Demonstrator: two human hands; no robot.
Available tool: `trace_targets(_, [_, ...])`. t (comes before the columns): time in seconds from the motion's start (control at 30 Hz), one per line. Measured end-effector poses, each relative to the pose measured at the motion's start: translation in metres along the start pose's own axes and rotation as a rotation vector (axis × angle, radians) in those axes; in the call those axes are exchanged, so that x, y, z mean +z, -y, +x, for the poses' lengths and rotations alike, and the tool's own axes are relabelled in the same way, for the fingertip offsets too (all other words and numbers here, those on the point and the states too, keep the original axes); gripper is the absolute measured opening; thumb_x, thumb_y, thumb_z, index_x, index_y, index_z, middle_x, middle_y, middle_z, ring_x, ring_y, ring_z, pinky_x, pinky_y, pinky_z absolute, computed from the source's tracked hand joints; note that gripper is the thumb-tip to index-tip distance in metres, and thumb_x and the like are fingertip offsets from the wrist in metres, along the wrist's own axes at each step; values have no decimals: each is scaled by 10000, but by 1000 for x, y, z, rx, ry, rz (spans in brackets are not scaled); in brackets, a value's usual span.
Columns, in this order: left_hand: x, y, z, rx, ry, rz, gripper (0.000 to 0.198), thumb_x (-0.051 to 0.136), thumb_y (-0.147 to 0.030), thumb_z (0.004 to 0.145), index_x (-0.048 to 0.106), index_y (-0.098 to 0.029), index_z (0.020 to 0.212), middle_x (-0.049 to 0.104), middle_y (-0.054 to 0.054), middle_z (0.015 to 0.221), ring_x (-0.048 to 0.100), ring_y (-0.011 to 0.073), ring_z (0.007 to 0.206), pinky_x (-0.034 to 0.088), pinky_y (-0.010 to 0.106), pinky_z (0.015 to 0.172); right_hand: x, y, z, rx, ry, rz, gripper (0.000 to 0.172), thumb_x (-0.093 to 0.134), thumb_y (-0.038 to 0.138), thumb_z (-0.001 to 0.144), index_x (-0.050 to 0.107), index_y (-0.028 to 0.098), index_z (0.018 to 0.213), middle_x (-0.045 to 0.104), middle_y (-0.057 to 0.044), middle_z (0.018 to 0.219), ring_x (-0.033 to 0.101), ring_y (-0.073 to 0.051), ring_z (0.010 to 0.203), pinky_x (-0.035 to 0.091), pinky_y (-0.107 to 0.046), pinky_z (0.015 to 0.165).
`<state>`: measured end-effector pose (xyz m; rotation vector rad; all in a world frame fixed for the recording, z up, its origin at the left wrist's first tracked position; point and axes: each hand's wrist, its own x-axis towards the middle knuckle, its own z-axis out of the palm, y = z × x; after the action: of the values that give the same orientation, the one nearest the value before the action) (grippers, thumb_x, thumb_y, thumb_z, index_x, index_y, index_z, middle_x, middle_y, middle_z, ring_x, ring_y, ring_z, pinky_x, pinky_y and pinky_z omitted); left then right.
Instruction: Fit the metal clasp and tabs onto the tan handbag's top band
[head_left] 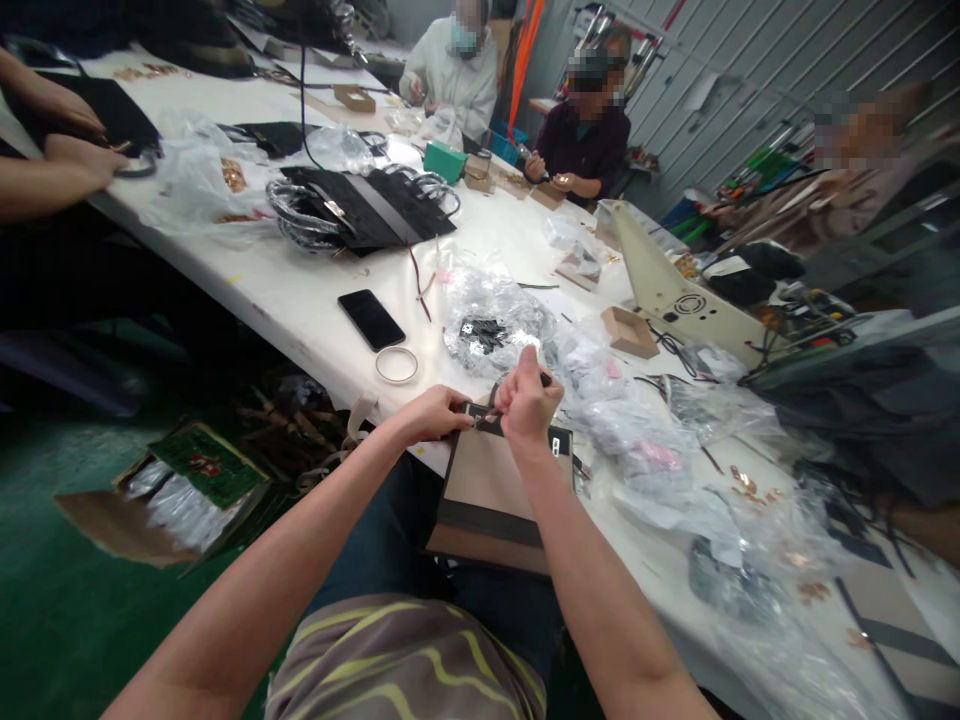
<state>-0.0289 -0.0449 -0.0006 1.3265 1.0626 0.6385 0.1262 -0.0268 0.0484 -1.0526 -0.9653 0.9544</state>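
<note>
A taupe bag [491,475] with black bands lies at the table's front edge, partly over my lap. My left hand [439,412] pinches its upper left corner, beside a small metal piece on the black band. My right hand [527,400] is closed in a fist, thumb on top, around a tool with a dark handle end [545,380]. From the fist a thin shaft points towards my left fingertips; the kind of tool cannot be made out. A white label [556,446] shows on the bag's right side.
A phone [371,319], a tape ring [396,365] and clear plastic wrapping [499,310] lie just beyond my hands. Black bags [375,205] are stacked further left. A beige machine [675,290] stands right. Several people work around the table. An open carton [187,500] sits on the floor.
</note>
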Motion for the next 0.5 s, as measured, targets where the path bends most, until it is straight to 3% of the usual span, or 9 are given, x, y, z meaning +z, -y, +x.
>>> trace_targets(0.13, [3, 5, 2, 77, -38, 38, 240, 731, -362, 742, 783, -151, 843, 518, -36, 653, 423, 117, 595, 264, 260, 539, 0, 5, 34, 137, -79, 68, 727, 782, 710, 911, 303, 278, 575, 276, 113, 458, 255, -69, 350, 187, -246, 297])
trace_targets(0.3, [5, 9, 6, 33, -57, 6, 239, 763, -345, 728, 787, -152, 867, 469, -61, 615, 401, 114, 536, 247, 279, 516, 9, -6, 50, 292, -5, -11, 735, 794, 745, 876, 310, 276, 584, 284, 118, 457, 251, -59, 350, 166, -230, 287])
trace_targets(0.4, [6, 13, 9, 6, -90, -6, 242, 780, -354, 717, 768, -153, 851, 489, -61, 612, 426, 119, 525, 259, 281, 508, 13, -10, 41, 270, 21, -39, 714, 824, 702, 866, 336, 274, 570, 297, 112, 455, 267, -60, 348, 169, -237, 293])
trace_targets(0.5, [6, 15, 11, -27, -120, -37, 263, 793, -366, 701, 757, -153, 851, 500, -63, 606, 441, 121, 518, 268, 278, 505, 11, -10, 20, 108, 77, -129, 688, 756, 701, 935, 354, 279, 569, 326, 90, 449, 318, -78, 349, 219, -255, 308])
